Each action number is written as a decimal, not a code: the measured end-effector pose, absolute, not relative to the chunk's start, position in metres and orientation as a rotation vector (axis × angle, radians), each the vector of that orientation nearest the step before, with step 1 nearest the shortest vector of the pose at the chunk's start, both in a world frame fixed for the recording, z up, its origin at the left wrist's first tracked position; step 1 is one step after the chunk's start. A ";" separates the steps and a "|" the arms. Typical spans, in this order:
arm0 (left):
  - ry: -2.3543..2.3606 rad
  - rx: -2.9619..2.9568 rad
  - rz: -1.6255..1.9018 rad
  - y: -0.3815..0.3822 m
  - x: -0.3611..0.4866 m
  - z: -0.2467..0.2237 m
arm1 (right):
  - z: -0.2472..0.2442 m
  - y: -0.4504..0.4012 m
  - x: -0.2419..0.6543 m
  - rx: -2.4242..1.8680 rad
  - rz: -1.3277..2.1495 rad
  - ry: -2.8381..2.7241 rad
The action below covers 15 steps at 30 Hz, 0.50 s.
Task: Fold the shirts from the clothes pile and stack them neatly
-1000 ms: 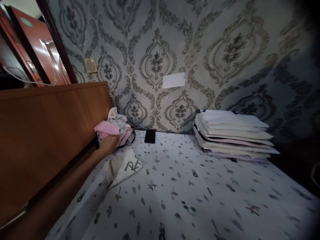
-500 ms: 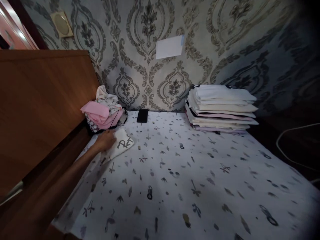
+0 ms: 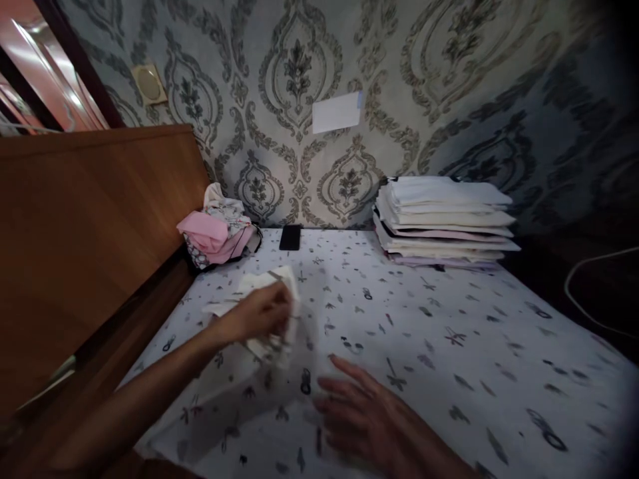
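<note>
White cloth (image 3: 255, 282): left of middle, lifted or resting on patterned sheet (image 3: 414, 359), cannot tell.
Left hand (image 3: 264, 311): curled closed on cloth.
Right hand (image 3: 357, 412): fingers parted, over sheet, near cloth.
Folded stack (image 3: 446, 219): back right, beside wall (image 3: 369, 143).

Dim light falls on grey damask wallpaper (image 3: 389, 126) and a brown wooden panel (image 3: 104, 206).

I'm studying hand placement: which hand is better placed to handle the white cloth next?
Probably the left hand: its curled fingers appear to grip the white cloth, though motion blurs them. The right hand is open and apart from it, over the printed sheet.
</note>
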<state>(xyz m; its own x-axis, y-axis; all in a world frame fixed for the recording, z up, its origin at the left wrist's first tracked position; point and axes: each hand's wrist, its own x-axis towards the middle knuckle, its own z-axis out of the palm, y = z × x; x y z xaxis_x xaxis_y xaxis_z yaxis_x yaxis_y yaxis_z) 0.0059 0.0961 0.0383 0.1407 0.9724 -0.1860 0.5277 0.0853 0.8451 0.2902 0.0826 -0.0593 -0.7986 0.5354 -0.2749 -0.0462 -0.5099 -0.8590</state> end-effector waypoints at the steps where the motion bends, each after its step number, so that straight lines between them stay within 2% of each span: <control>1: 1.310 1.463 0.625 0.086 0.025 0.039 | -0.053 0.086 0.280 -0.774 2.379 -1.081; 4: 1.057 1.390 0.478 0.060 0.051 0.035 | -0.039 0.089 0.262 -0.876 2.343 -0.781; 8: 1.411 1.660 0.467 0.050 0.020 0.017 | -0.042 0.089 0.265 -1.104 2.159 -0.872; 11: 1.806 1.884 0.439 0.055 -0.012 0.005 | -0.047 0.087 0.270 -1.180 1.806 -1.272; 15: 1.863 2.003 0.324 0.059 -0.016 -0.009 | -0.042 0.082 0.258 -0.970 1.092 -2.040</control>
